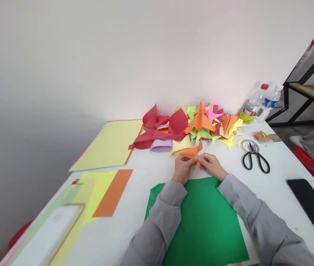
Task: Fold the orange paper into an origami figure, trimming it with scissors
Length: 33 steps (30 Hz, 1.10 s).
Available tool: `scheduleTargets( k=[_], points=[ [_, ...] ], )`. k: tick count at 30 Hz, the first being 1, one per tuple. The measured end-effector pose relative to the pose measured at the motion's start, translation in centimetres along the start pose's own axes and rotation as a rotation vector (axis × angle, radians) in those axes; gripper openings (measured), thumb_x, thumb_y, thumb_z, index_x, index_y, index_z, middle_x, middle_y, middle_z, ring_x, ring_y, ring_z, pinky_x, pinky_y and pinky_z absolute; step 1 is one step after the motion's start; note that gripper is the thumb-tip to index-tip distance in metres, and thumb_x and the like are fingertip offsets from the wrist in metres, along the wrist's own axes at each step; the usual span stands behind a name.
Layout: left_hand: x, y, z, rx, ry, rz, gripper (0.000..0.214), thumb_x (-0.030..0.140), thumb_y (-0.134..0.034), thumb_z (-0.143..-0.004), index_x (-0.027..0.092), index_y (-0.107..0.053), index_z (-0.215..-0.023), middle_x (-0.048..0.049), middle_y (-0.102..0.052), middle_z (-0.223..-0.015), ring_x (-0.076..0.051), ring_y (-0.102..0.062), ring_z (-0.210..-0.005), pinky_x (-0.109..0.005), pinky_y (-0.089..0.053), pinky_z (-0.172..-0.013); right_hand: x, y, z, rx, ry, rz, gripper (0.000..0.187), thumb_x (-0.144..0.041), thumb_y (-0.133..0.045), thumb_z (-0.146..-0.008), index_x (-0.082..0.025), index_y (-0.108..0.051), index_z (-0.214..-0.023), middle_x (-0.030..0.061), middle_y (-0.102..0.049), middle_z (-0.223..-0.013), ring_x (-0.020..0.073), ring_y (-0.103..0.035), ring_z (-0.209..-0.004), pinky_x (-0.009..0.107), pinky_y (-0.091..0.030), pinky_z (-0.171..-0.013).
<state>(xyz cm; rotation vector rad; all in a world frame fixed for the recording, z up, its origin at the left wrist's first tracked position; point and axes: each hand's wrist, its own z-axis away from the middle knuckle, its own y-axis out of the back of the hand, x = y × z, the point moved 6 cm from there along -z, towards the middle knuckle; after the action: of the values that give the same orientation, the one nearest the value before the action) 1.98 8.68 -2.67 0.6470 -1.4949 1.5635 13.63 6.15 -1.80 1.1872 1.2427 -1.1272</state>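
Between my two hands is an orange folded paper plane [192, 152], its nose pointing left and one wing tip up. My left hand [183, 168] grips its body from the left, fingers closed. The fingers of my right hand [211, 165] pinch it near the tail on the right. Both hands are just above the far edge of a green paper sheet [209, 218] lying on the white table. Beyond them stands a pile of folded paper pieces, with a larger orange paper plane [201, 120] on top and curled red paper shapes [177, 123] on its left.
Black-handled scissors [252, 155] and a black phone [311, 210] lie to the right. Two plastic bottles [266, 103] stand by the wall. Yellow sheets [109, 144] are at the back left. An orange strip [114, 194] and a white box-like object [51, 232] lie nearer.
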Motion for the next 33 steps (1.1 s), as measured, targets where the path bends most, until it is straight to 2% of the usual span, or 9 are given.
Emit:
scheduleTargets(
  k=[3, 8, 11, 15, 18, 24, 30, 33],
  points=[
    [0.06, -0.18, 0.15, -0.002, 0.004, 0.007, 0.028, 0.021, -0.083, -0.046, 0.013, -0.066, -0.066, -0.003, -0.068, -0.066, -0.014, -0.061, -0.059, -0.028, -0.05, -0.058, -0.08, -0.46, 0.14, -0.082, 0.008, 0.005, 0.04, -0.058, -0.058, -0.073, -0.019, -0.051, -0.065, -0.0028, -0.057, -0.055, 0.0101, -0.049, -0.049, 0.024, -0.041, -0.052],
    [-0.28, -0.05, 0.07, -0.025, -0.019, -0.041, 0.027, 0.024, -0.082, -0.05, 0.012, -0.066, -0.069, -0.0026, -0.067, -0.066, -0.015, -0.06, -0.056, -0.029, -0.049, -0.055, 0.03, -0.51, 0.19, -0.116, 0.045, 0.058, 0.038, -0.054, -0.056, -0.077, -0.019, -0.049, -0.063, -0.0022, -0.055, -0.056, 0.0111, -0.05, -0.052, 0.025, -0.04, -0.054],
    [-0.42, 0.2, -0.02, -0.002, -0.03, -0.069, 0.027, 0.023, -0.082, -0.05, 0.012, -0.066, -0.068, -0.0025, -0.067, -0.066, -0.014, -0.06, -0.058, -0.027, -0.049, -0.057, -0.03, -0.55, 0.28, -0.112, 0.084, 0.156, 0.034, -0.049, -0.055, -0.079, -0.019, -0.049, -0.062, -0.0023, -0.054, -0.057, 0.0109, -0.047, -0.052, 0.025, -0.036, -0.053],
    [-0.29, 0.25, 0.07, 0.037, -0.026, -0.059, 0.026, 0.022, -0.083, -0.048, 0.012, -0.066, -0.066, -0.0025, -0.067, -0.066, -0.013, -0.06, -0.06, -0.026, -0.048, -0.058, -0.15, -0.42, 0.3, -0.067, 0.116, 0.336, 0.034, -0.045, -0.059, -0.076, -0.02, -0.047, -0.057, -0.0053, -0.044, -0.049, 0.0098, -0.036, -0.046, 0.024, -0.026, -0.047],
    [-0.19, 0.14, 0.24, 0.047, -0.015, -0.047, 0.025, 0.021, -0.082, -0.048, 0.011, -0.066, -0.065, -0.0023, -0.066, -0.065, -0.013, -0.059, -0.059, -0.026, -0.047, -0.057, -0.15, -0.51, 0.29, -0.083, 0.117, 0.379, 0.033, -0.045, -0.056, -0.078, -0.019, -0.053, -0.058, -0.0042, -0.046, -0.05, 0.0101, -0.036, -0.047, 0.024, -0.027, -0.048],
    [0.02, -0.06, 0.35, 0.041, -0.023, -0.021, 0.023, 0.02, -0.081, -0.05, 0.011, -0.063, -0.061, -0.0008, -0.063, -0.06, -0.013, -0.057, -0.055, -0.026, -0.046, -0.054, -0.19, -0.58, 0.39, -0.111, 0.107, 0.331, 0.037, -0.05, -0.056, -0.079, -0.017, -0.058, -0.061, -0.0004, -0.058, -0.058, 0.0107, -0.043, -0.052, 0.024, -0.034, -0.052],
    [-0.02, -0.13, 0.25, 0.015, -0.023, -0.019, 0.022, 0.022, -0.08, -0.051, 0.011, -0.063, -0.062, -0.0009, -0.062, -0.059, -0.012, -0.057, -0.055, -0.026, -0.047, -0.054, 0.16, -0.55, 0.25, -0.092, 0.042, 0.137, 0.046, -0.059, -0.05, -0.079, -0.018, -0.056, -0.06, -0.0016, -0.053, -0.053, 0.0114, -0.048, -0.051, 0.024, -0.038, -0.054],
    [-0.06, -0.2, 0.3, 0.003, -0.02, -0.032, 0.022, 0.021, -0.08, -0.052, 0.012, -0.063, -0.062, -0.0011, -0.063, -0.061, -0.013, -0.057, -0.055, -0.027, -0.047, -0.055, 0.44, -0.55, 0.11, -0.097, 0.013, 0.056, 0.046, -0.06, -0.054, -0.076, -0.018, -0.056, -0.059, -0.0028, -0.051, -0.051, 0.0108, -0.046, -0.05, 0.024, -0.037, -0.054]
  ],
)
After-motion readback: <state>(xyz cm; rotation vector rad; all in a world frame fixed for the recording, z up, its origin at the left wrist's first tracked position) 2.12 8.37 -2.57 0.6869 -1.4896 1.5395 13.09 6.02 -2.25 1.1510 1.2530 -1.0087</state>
